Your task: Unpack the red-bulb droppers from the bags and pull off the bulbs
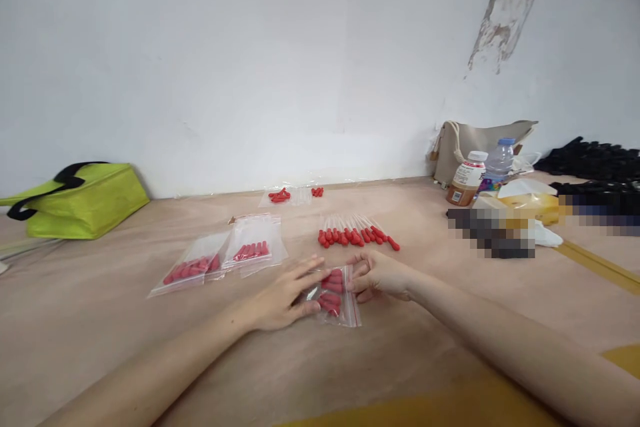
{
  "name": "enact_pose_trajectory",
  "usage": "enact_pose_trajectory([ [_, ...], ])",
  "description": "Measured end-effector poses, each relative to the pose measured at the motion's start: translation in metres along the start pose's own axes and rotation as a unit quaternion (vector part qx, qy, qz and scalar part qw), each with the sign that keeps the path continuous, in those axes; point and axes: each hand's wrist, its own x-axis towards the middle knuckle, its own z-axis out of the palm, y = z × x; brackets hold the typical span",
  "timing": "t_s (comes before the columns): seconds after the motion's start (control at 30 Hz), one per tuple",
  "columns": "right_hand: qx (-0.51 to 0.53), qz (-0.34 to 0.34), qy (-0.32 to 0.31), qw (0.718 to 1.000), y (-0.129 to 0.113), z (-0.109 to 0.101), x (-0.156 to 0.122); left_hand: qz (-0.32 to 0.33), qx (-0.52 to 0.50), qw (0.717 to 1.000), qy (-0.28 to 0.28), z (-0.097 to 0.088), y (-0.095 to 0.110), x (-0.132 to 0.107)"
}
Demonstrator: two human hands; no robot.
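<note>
A small clear zip bag (336, 297) holding several red-bulbed droppers lies on the tan table (125, 347) in front of me. My left hand (283, 297) rests on the bag's left side, fingers stretched flat, thumb pressing its lower edge. My right hand (380, 275) pinches the bag's right edge with curled fingers. Just beyond lies a loose row of droppers (356, 233) with red bulbs toward me.
Two filled bags (193, 268) (255, 248) lie to the left, another bag (283, 196) near the wall. A lime green bag (80, 200) sits far left. At the right stand a beige pouch (480, 140), two bottles (467, 178) (497, 163), tissues and black items.
</note>
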Motion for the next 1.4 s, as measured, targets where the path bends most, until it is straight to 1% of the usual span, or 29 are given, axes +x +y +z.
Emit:
enact_pose_trajectory([
  [0.03,0.02,0.002,0.024,1.0,0.003,0.003,0.0,-0.004,-0.011,1.0,-0.004,0.005,0.006,-0.003],
  [0.07,0.036,0.002,0.047,0.998,0.006,0.006,0.001,-0.02,-0.015,1.0,0.0,0.008,0.01,-0.007],
  [0.13,0.056,0.003,0.074,0.996,0.011,0.012,0.006,-0.055,-0.016,0.998,0.019,0.012,0.014,-0.012],
  [0.2,0.059,0.0,0.073,0.996,0.013,0.015,0.012,-0.069,-0.014,0.996,0.049,0.012,0.014,-0.015],
  [0.27,0.054,-0.009,0.057,0.997,0.014,0.018,0.017,-0.069,-0.016,0.994,0.087,0.01,0.014,-0.013],
  [0.33,0.048,-0.028,0.043,0.998,0.013,0.021,0.021,-0.061,-0.032,0.99,0.119,0.008,0.013,-0.008],
  [0.4,0.045,-0.043,0.035,0.997,0.012,0.024,0.023,-0.039,-0.056,0.989,0.129,0.005,0.012,0.001],
  [0.5,0.039,-0.061,0.032,0.997,0.011,0.028,0.024,0.025,-0.071,0.991,0.109,0.003,0.008,0.014],
  [0.57,0.034,-0.074,0.026,0.996,0.011,0.029,0.024,0.079,-0.057,0.991,0.087,0.003,0.003,0.022],
  [0.67,0.032,-0.1,0.013,0.994,0.013,0.029,0.024,0.158,-0.006,0.985,0.071,0.004,-0.006,0.032],
  [0.77,0.031,-0.125,0.016,0.992,0.015,0.028,0.024,0.198,0.053,0.975,0.083,0.004,-0.013,0.038],
  [0.83,0.025,-0.138,0.012,0.99,0.016,0.027,0.025,0.202,0.064,0.975,0.073,0.003,-0.014,0.04],
  [0.93,0.014,-0.152,-0.005,0.988,0.017,0.025,0.025,0.179,0.029,0.983,0.033,0.001,-0.011,0.042],
  [1.0,0.016,-0.148,-0.014,0.989,0.017,0.024,0.024,0.154,0.014,0.988,0.012,0.0,-0.009,0.042],
  [1.07,0.026,-0.137,-0.024,0.99,0.017,0.022,0.023,0.14,0.021,0.99,0.003,-0.001,-0.008,0.041],
  [1.17,0.037,-0.121,-0.034,0.991,0.016,0.02,0.022,0.135,0.036,0.99,0.005,-0.002,-0.009,0.041],
  [1.3,0.033,-0.112,-0.025,0.993,0.015,0.02,0.023,0.135,0.055,0.989,0.008,-0.003,-0.008,0.042],
  [1.4,0.024,-0.118,-0.023,0.992,0.014,0.02,0.022,0.139,0.063,0.988,0.018,-0.002,-0.006,0.041],
])
